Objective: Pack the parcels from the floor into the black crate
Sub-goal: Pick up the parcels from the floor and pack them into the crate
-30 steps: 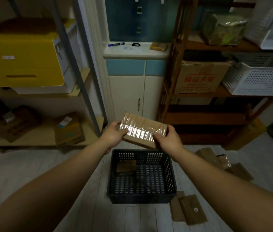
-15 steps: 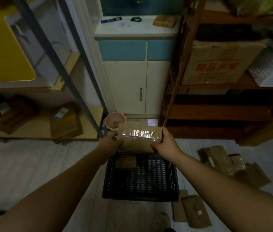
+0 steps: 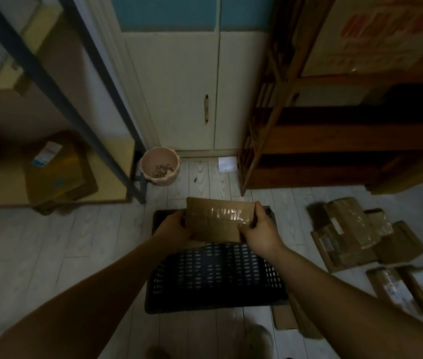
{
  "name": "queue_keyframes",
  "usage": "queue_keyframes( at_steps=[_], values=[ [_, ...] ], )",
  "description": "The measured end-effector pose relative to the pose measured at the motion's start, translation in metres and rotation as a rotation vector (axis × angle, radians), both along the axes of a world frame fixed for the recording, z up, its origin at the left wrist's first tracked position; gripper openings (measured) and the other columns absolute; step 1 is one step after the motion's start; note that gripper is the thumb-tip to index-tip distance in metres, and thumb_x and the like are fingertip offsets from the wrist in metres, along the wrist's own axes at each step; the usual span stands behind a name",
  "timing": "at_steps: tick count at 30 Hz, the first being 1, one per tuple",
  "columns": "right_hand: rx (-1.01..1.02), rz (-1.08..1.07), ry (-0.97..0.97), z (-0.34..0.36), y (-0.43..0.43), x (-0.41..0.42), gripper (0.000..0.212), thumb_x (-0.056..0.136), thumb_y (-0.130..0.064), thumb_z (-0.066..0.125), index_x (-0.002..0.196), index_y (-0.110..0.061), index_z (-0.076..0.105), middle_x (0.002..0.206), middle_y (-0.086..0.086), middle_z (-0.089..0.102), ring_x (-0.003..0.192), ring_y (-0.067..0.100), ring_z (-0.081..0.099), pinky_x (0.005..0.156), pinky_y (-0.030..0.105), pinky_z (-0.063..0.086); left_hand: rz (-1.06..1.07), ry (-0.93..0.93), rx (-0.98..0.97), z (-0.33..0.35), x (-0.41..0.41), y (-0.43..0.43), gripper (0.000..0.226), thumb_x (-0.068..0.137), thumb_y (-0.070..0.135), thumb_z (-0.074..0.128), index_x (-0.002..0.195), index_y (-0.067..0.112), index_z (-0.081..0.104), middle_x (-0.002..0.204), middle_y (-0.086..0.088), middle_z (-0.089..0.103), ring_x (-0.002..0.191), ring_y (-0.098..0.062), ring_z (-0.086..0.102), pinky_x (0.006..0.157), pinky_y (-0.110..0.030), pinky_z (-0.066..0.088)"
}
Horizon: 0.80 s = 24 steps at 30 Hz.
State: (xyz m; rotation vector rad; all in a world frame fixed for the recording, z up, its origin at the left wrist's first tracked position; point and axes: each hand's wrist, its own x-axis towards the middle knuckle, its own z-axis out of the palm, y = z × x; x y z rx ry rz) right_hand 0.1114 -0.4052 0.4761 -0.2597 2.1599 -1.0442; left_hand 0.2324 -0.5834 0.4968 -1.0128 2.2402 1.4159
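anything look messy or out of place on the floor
Yes. Right of the black crate, the parcels lie in a loose heap, overlapping at odd angles. A white paper scrap lies on the floor beside the wooden shelf.

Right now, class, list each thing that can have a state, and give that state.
Black crate, open-topped, upright.
Parcel, held above the crate's far end.
Left hand, grips the parcel's left edge.
Right hand, grips its right edge.
Floor parcels, unpacked.
Cabinet doors, closed.
Pink pot, upright.

Dim room, pale plank floor (image 3: 80, 244), cream cabinet (image 3: 179, 94)
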Motion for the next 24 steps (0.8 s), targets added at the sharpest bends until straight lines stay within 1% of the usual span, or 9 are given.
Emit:
queue_keyframes(
  at_steps=[2,4,7,9,12,14,18,21,24],
  values=[
    [0.01,0.003,0.012,-0.05,0.002,-0.006,0.057,0.093,-0.014,0.057,0.143,-0.027,0.033,0.131,0.003,0.051,0.115,0.019,0.053,0.091,0.029,0.046,-0.007,0.027,-0.027,-0.049,-0.007,0.006,0.062,0.087,0.024,0.065,0.142,0.021,0.035,0.128,-0.002,0.055,0.115,-0.022,0.054,0.1,-0.034,0.041],
    [0.005,0.013,0.036,-0.104,0.008,-0.014,0.059,0.094,-0.015,0.056,0.145,-0.028,0.03,0.133,0.002,0.051,0.116,0.018,0.052,0.094,0.029,0.042,0.016,0.054,-0.052,-0.102,-0.013,0.015,0.074,0.086,0.026,0.066,0.147,0.024,0.025,0.129,-0.002,0.053,0.118,-0.022,0.052,0.099,-0.033,0.039],
    [0.016,0.006,0.073,-0.18,0.018,-0.021,0.067,0.093,-0.014,0.056,0.149,-0.031,0.023,0.135,0.0,0.05,0.121,0.02,0.05,0.1,0.034,0.041,0.03,0.11,-0.097,-0.185,-0.021,0.031,0.066,0.089,0.018,0.06,0.146,0.026,0.026,0.133,-0.003,0.054,0.109,-0.013,0.053,0.092,-0.024,0.04],
    [0.024,0.003,0.105,-0.225,0.022,-0.025,0.07,0.094,-0.014,0.056,0.15,-0.034,0.019,0.136,-0.001,0.049,0.124,0.02,0.049,0.103,0.036,0.04,0.008,0.11,-0.137,-0.236,-0.027,0.037,0.07,0.09,0.013,0.058,0.148,0.024,0.021,0.135,-0.003,0.051,0.113,-0.015,0.053,0.092,-0.02,0.036],
    [0.077,0.026,0.148,-0.285,0.02,-0.031,0.075,0.095,-0.016,0.053,0.152,-0.031,0.008,0.14,0.005,0.046,0.122,0.024,0.049,0.102,0.035,0.042,-0.024,0.116,-0.165,-0.302,-0.032,0.036,0.069,0.091,0.019,0.058,0.147,0.031,0.02,0.136,-0.001,0.05,0.117,-0.017,0.053,0.105,-0.033,0.04],
    [0.109,0.03,0.183,-0.319,0.013,-0.033,0.076,0.095,-0.018,0.053,0.153,-0.03,0.006,0.144,0.009,0.042,0.125,0.027,0.048,0.104,0.038,0.042,-0.072,0.111,-0.228,-0.342,-0.036,0.028,0.062,0.09,0.024,0.058,0.143,0.033,0.027,0.133,-0.001,0.052,0.114,-0.015,0.054,0.103,-0.039,0.043],
    [0.118,0.035,0.221,-0.373,-0.002,-0.038,0.074,0.095,-0.019,0.052,0.153,-0.027,0.006,0.148,0.011,0.038,0.131,0.029,0.042,0.109,0.035,0.035,-0.178,0.081,-0.428,-0.393,-0.042,0.01,0.054,0.09,0.028,0.057,0.14,0.024,0.037,0.132,-0.001,0.053,0.111,-0.014,0.053,0.094,-0.024,0.039],
    [0.098,0.027,0.228,-0.402,-0.009,-0.044,0.073,0.095,-0.016,0.051,0.153,-0.027,0.008,0.145,0.012,0.04,0.128,0.03,0.045,0.107,0.034,0.038,-0.266,-0.007,-0.515,-0.412,-0.051,0.0,0.045,0.092,0.03,0.056,0.134,0.022,0.043,0.133,-0.001,0.051,0.118,-0.015,0.05,0.096,-0.026,0.035],
    [0.107,0.036,0.204,-0.421,-0.013,-0.05,0.076,0.094,-0.017,0.051,0.153,-0.03,0.005,0.147,0.011,0.039,0.127,0.029,0.046,0.108,0.037,0.039,-0.391,-0.103,-0.546,-0.429,-0.061,-0.011,0.056,0.09,0.037,0.057,0.14,0.022,0.037,0.138,-0.001,0.047,0.125,-0.018,0.046,0.107,-0.032,0.036]
  ],
)
